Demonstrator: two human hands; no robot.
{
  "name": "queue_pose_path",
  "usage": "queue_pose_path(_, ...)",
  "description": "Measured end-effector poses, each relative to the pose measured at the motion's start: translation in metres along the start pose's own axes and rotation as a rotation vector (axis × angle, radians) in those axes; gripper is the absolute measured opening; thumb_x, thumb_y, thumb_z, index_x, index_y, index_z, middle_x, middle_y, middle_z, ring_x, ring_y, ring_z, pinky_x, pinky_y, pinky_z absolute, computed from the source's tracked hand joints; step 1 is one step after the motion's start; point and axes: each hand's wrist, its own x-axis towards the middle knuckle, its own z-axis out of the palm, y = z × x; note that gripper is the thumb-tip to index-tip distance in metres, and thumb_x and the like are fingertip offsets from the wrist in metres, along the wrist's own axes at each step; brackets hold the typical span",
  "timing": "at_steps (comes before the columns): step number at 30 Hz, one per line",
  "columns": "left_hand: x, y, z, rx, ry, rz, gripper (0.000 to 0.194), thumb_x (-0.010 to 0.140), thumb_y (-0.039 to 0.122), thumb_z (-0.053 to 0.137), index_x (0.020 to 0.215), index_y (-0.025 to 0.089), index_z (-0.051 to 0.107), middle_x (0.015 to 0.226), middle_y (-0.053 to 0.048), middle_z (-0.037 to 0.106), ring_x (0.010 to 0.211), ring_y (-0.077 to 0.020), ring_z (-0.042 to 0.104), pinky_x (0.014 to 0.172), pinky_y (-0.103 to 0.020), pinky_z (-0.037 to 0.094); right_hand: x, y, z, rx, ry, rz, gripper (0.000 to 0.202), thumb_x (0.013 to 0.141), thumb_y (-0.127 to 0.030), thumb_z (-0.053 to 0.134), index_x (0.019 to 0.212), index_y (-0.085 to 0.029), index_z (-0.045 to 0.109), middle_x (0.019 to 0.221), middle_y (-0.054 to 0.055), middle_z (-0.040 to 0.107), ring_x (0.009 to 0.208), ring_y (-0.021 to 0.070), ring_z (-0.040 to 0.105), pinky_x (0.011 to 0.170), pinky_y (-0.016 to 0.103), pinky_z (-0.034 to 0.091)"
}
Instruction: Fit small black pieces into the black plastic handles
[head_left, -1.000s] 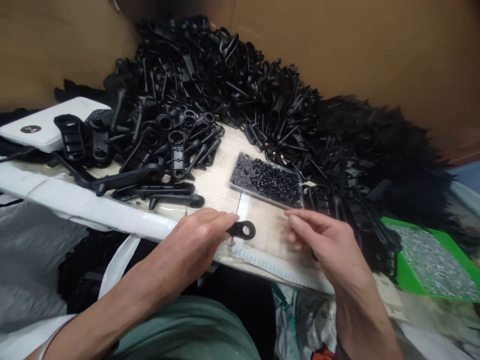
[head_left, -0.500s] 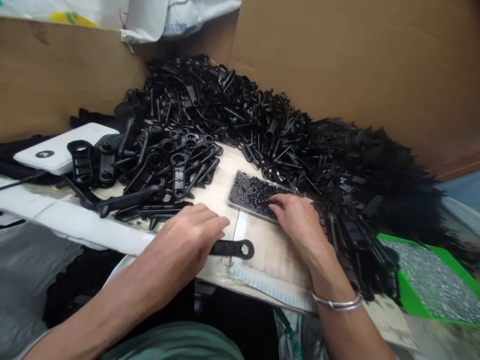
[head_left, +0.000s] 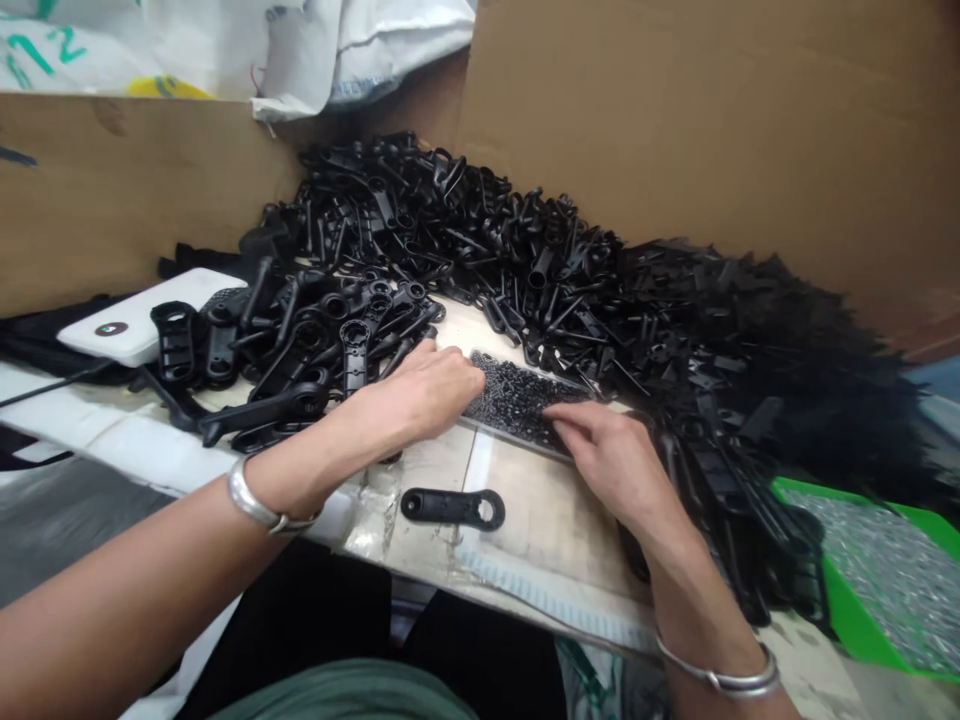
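Note:
A black plastic crank-shaped handle [head_left: 453, 508] lies flat on the worktable, its ringed end pointing right. Behind it sits a shallow clear tray [head_left: 517, 442] full of tiny dark parts [head_left: 517, 390]. My right hand [head_left: 611, 450] reaches over the tray's right part with thumb and fingers pinched together at the tiny parts; whatever is between the fingertips is too small to make out. At the tray's left end is my left hand [head_left: 431, 390], back upward, beside the nearer pile of black handles [head_left: 300, 340]. Its fingertips are hidden beneath the hand.
A big heap of black handles [head_left: 450, 220] rises at the back against cardboard walls [head_left: 712, 120]. At left rests a white device [head_left: 150, 315] with a cable. A green bin [head_left: 862, 625] of shiny metal pieces stands at right. The table's front edge [head_left: 525, 600] runs close to my body.
My left hand has moved forward from over the single handle, which now lies uncovered, to the tray's left end. My right hand stays at the tray. The view has shifted slightly.

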Motion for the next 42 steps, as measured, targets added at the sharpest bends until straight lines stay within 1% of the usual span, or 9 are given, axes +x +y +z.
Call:
queue_pose_path(3,0.006,0.002,0.000,-0.008,-0.033,-0.002,0.031,0.076,0.000,0.041,0.058,0.017,0.059,0.062,-0.003,0.058,0.065,-0.0161,0.051,0.070,-0.031,0.034,-0.001,0.001,0.000,-0.003,-0.018,-0.006,0.028,0.089,-0.013,0.048,0.103,-0.019,0.072,0.103,0.006,0.070,0.094,0.0223,0.064,0.087,0.035,0.047)
queue_pose_path(6,0.008,0.001,0.002,-0.024,-0.022,-0.004,0.028,0.075,0.000,0.044,0.059,0.017,0.060,0.064,-0.004,0.060,0.066,-0.0161,0.052,0.068,-0.031,0.033,-0.002,0.001,-0.001,0.077,0.052,0.010,0.025,0.087,-0.016,0.052,0.103,-0.019,0.072,0.101,0.006,0.071,0.093,0.0223,0.065,0.086,0.035,0.047)
queue_pose_path(10,0.007,-0.002,0.003,-0.056,0.036,-0.046,0.022,0.079,0.008,0.046,0.066,0.015,0.062,0.068,-0.006,0.063,0.067,-0.0166,0.055,0.063,-0.029,0.034,-0.005,-0.005,-0.004,0.428,0.073,0.228,0.018,0.084,-0.027,0.060,0.095,-0.019,0.072,0.070,0.002,0.069,0.056,0.0153,0.063,0.059,0.028,0.051)
queue_pose_path(12,0.004,-0.002,0.000,-0.118,0.068,-0.079,0.021,0.081,0.011,0.047,0.071,0.015,0.065,0.068,-0.005,0.064,0.064,-0.0154,0.056,0.061,-0.028,0.036,-0.007,-0.009,-0.005,0.639,0.053,0.306,0.017,0.081,-0.029,0.065,0.090,-0.017,0.072,0.063,0.000,0.067,0.048,0.0123,0.059,0.051,0.024,0.049)
queue_pose_path(14,0.000,0.000,-0.004,-0.293,0.123,-0.127,0.020,0.082,0.014,0.049,0.075,0.016,0.068,0.070,-0.003,0.067,0.065,-0.0141,0.058,0.063,-0.026,0.040,-0.009,-0.015,-0.005,0.816,0.051,0.327,0.017,0.076,-0.028,0.070,0.088,-0.016,0.072,0.066,0.002,0.068,0.052,0.0118,0.061,0.053,0.023,0.051)
queue_pose_path(18,-0.015,0.011,-0.008,-0.850,0.245,-0.288,0.011,0.076,0.016,0.061,0.081,0.017,0.070,0.076,-0.001,0.070,0.072,-0.0138,0.062,0.066,-0.025,0.045,-0.017,-0.027,-0.004,1.072,0.053,0.331,0.019,0.071,-0.026,0.077,0.085,-0.015,0.072,0.074,0.005,0.070,0.061,0.0121,0.064,0.057,0.020,0.053)
queue_pose_path(24,-0.045,0.040,-0.008,-1.503,0.277,-0.506,0.012,0.068,0.016,0.072,0.078,0.014,0.067,0.073,-0.001,0.069,0.068,-0.0107,0.062,0.064,-0.021,0.047,-0.037,-0.051,0.001,1.388,-0.033,0.357,0.015,0.075,-0.023,0.075,0.087,-0.017,0.070,0.074,0.004,0.069,0.058,0.0091,0.060,0.051,0.017,0.051)
queue_pose_path(31,-0.061,0.066,-0.003,-1.784,0.333,-0.581,0.016,0.063,0.014,0.075,0.075,0.012,0.065,0.069,-0.001,0.069,0.066,-0.0109,0.064,0.065,-0.022,0.050,-0.062,-0.070,0.013,1.375,0.069,0.330,0.015,0.077,-0.022,0.073,0.092,-0.019,0.073,0.075,0.002,0.069,0.059,0.0086,0.060,0.058,0.019,0.053)
queue_pose_path(42,-0.069,0.075,0.005,-1.825,0.382,-0.554,0.013,0.065,0.010,0.074,0.074,0.012,0.065,0.069,0.001,0.068,0.064,-0.0090,0.063,0.062,-0.019,0.050,-0.072,-0.083,0.021,1.030,0.269,0.215,0.013,0.079,-0.020,0.072,0.090,-0.026,0.069,0.077,-0.004,0.068,0.062,0.0075,0.063,0.059,0.015,0.054)
